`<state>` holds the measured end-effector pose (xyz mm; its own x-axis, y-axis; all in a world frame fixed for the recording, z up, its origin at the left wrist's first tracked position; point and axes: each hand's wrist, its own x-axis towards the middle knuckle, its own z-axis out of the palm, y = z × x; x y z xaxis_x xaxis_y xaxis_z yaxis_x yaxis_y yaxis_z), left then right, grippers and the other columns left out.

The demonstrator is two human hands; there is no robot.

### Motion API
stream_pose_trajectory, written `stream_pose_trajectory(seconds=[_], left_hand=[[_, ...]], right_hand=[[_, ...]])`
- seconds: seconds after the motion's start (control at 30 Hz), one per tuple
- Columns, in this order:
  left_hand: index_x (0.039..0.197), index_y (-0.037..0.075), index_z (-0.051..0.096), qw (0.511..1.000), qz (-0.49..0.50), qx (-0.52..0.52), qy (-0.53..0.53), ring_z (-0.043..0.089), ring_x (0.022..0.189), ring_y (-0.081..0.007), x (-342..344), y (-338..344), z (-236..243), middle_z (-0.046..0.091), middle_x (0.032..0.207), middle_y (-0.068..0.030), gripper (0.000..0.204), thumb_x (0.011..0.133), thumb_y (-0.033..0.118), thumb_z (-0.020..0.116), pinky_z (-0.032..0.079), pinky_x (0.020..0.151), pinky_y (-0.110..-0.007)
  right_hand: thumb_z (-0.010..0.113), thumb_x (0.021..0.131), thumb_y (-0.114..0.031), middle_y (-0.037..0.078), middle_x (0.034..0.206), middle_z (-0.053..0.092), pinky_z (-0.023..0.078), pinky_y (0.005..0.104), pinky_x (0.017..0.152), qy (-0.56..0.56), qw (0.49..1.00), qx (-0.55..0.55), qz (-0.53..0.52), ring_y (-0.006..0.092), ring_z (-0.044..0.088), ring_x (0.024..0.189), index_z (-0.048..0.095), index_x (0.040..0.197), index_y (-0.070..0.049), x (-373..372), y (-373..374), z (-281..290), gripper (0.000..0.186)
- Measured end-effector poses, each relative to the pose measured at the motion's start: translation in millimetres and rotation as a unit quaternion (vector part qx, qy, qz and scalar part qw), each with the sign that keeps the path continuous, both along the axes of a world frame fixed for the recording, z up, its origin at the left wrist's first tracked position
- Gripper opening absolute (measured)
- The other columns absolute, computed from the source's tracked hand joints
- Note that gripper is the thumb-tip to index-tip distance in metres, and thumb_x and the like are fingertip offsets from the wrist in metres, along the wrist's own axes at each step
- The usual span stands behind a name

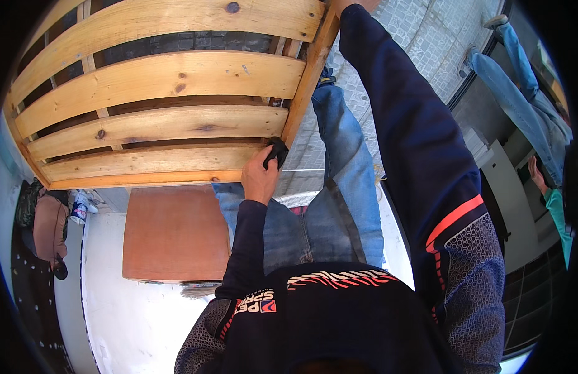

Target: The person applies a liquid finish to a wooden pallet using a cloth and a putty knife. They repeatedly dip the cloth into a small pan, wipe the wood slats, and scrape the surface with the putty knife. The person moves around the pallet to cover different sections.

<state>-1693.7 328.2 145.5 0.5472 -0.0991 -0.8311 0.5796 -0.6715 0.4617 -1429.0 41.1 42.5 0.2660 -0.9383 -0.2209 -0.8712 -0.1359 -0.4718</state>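
Observation:
A slatted wooden frame [170,75] of light varnished pine, with several knotty boards, fills the upper left. At its near right corner, my left hand [260,176] is closed on a soft black wad [276,152] that looks like bunched cloth. The wad presses against the corner, where the lowest slat meets the side rail [310,81]. My right arm reaches far forward along that rail. Only the base of my right hand [356,3] shows at the top edge, near the far end of the rail, and its fingers are out of sight.
A reddish-brown box-like block [177,234] stands below the frame's near edge. At far left are a brownish bag [50,227] and a white can [79,209]. Grey patterned tiles [420,56] cover the floor. Another person in jeans [519,93] is at the right.

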Motion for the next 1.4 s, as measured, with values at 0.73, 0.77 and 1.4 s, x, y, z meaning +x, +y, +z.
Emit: stream_pose_trajectory(seconds=[0.73,0.77,1.4], left_hand=[[0.092,-0.003,0.065,0.995,-0.093,-0.034,0.010,0.063,0.072,-0.0287,74.5,-49.9,-48.2,0.064,0.075,-0.0152,0.027,0.092,0.024,0.060,0.049,0.070,-0.038],[0.093,-0.004,0.064,0.996,-0.058,-0.067,0.024,0.062,0.069,-0.0246,75.5,-45.2,-47.4,0.064,0.073,-0.0138,0.027,0.093,0.023,0.061,0.049,0.069,-0.035],[0.118,-0.001,0.061,0.994,-0.061,-0.052,-0.071,0.058,0.102,-0.0416,143.2,-120.5,-40.8,0.062,0.106,-0.0221,0.036,0.091,0.019,0.049,0.046,0.087,-0.048]], right_hand=[[0.043,0.094,-0.063,0.032,0.089,0.065,0.045,0.0523,0.078,-0.064,0.997,-0.028,0.010,0.0482,0.062,0.087,0.066,0.093,0.008,-0.4,0.5,-3.4,0.075],[0.044,0.094,-0.062,0.031,0.086,0.065,0.045,0.0524,0.076,-0.055,0.998,0.009,0.006,0.0484,0.062,0.083,0.066,0.090,0.008,-2.4,0.2,-4.5,0.074],[0.040,0.096,-0.060,0.030,0.099,0.065,0.044,0.0511,0.086,-0.020,0.999,-0.028,0.022,0.0482,0.060,0.096,0.067,0.101,0.004,-2.2,1.5,-7.1,0.070]])
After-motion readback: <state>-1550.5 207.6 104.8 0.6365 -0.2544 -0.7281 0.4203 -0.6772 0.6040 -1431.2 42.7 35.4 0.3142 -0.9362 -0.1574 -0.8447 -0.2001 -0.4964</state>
